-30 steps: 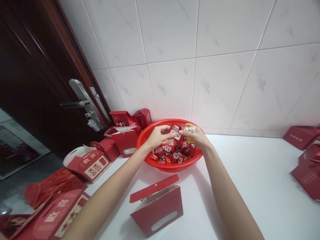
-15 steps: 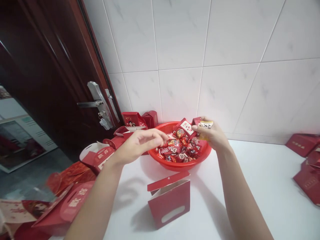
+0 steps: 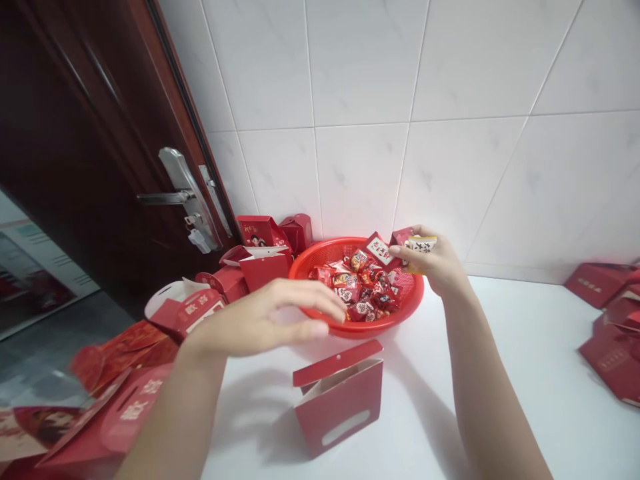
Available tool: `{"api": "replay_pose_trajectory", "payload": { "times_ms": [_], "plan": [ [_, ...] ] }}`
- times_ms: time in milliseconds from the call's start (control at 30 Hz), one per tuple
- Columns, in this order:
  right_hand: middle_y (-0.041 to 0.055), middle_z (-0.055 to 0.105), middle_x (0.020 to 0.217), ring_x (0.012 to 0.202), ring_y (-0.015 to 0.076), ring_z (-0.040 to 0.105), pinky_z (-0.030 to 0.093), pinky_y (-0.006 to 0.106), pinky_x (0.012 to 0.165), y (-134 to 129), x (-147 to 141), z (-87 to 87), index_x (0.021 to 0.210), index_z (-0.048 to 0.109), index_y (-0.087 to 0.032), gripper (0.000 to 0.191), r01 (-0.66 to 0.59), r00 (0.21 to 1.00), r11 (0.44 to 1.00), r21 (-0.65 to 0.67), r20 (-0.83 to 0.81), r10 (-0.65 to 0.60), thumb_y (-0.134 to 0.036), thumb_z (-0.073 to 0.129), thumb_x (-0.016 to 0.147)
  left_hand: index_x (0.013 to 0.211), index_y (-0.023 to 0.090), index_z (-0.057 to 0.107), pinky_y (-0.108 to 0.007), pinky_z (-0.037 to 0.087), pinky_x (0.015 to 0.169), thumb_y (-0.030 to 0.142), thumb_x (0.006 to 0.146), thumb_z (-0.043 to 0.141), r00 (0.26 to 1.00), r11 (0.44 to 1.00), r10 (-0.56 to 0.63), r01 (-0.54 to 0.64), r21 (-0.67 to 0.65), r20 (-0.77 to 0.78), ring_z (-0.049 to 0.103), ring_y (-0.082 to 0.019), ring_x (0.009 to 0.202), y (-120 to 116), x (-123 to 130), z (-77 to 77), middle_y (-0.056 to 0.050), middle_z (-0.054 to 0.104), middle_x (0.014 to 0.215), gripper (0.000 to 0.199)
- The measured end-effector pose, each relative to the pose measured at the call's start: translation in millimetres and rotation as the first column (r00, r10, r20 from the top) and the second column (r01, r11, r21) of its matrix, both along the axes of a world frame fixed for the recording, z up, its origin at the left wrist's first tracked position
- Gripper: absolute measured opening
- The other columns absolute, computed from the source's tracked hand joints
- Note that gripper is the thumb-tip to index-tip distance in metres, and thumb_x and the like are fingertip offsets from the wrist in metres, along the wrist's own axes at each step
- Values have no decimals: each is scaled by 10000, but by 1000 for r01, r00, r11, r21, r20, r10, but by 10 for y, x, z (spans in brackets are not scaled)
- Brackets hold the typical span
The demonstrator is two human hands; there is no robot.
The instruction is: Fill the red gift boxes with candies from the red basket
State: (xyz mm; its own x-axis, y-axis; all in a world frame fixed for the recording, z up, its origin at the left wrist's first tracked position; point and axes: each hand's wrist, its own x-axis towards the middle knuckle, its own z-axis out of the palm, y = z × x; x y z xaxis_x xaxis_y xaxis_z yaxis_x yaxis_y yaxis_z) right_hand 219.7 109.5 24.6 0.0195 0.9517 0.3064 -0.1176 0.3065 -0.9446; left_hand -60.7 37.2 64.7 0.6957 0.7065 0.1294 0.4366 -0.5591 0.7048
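A red plastic basket stands by the wall with many wrapped candies in it. Over its front left rim reaches my left hand, fingers stretched and thumb apart, with nothing visible in it. My right hand, above the basket's right side, pinches several candy packets, red-and-white ones and a yellow one with dark characters. In front of the basket an upright red gift box has its top partly open and a pale oval on its front; what it contains is hidden.
More red boxes line the left side, some with raised lids, and others lie at the right edge of the white table. Behind is a tiled wall; at left, a dark door with a metal handle.
My left hand has drawn back from the candies toward me, its fingers now straighter. The right hand keeps its packets, nearly in the same place. The view has shifted slightly.
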Motion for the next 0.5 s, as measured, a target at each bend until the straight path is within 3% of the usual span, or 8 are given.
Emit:
{"api": "replay_pose_trajectory", "payload": {
  "times_ms": [100, 233, 400, 500],
  "plan": [
    [18, 666, 695, 625, 190, 643, 510, 300, 521, 21, 18, -13, 805, 640, -201, 446, 45, 999, 999, 14, 5, -45, -365, 929, 508, 1126, 293, 765, -354, 506, 954, 389, 895, 598, 988, 998, -32, 39, 45, -152, 661, -269, 1111, 468, 252, -103, -54, 734, 1180, 301],
    [22, 678, 713, 653, 200, 653, 524, 316, 554, 48, 17, -20, 824, 641, -209, 443, 107, 994, 994, 38, 3, -107, -371, 920, 520, 1266, 269, 694, -394, 476, 984, 392, 796, 699, 859, 982, -134, 183, 52, -495, 629, -324, 1165, 1009, 844, -426, -98, 678, 1291, 487],
    [-3, 664, 678, 626, 190, 647, 517, 294, 529, 139, -102, -98, 834, 624, -213, 435, 125, 992, 992, 28, -8, -125, -363, 899, 533, 1331, 332, 636, -548, 303, 1138, 338, 713, 765, 676, 937, -86, 305, 172, -732, 289, -412, 1464, 1287, 1403, -871, -92, 297, 1632, 631],
    [-12, 667, 670, 611, 197, 657, 526, 296, 514, 254, -186, -235, 833, 604, -222, 432, 106, 994, 994, -2, -5, -106, -358, 886, 535, 1235, 326, 699, -533, 353, 1116, 318, 649, 815, 618, 935, -83, 320, 154, -782, 301, -425, 1455, 1392, 1396, -978, -62, 268, 1649, 597]
  ]
}}
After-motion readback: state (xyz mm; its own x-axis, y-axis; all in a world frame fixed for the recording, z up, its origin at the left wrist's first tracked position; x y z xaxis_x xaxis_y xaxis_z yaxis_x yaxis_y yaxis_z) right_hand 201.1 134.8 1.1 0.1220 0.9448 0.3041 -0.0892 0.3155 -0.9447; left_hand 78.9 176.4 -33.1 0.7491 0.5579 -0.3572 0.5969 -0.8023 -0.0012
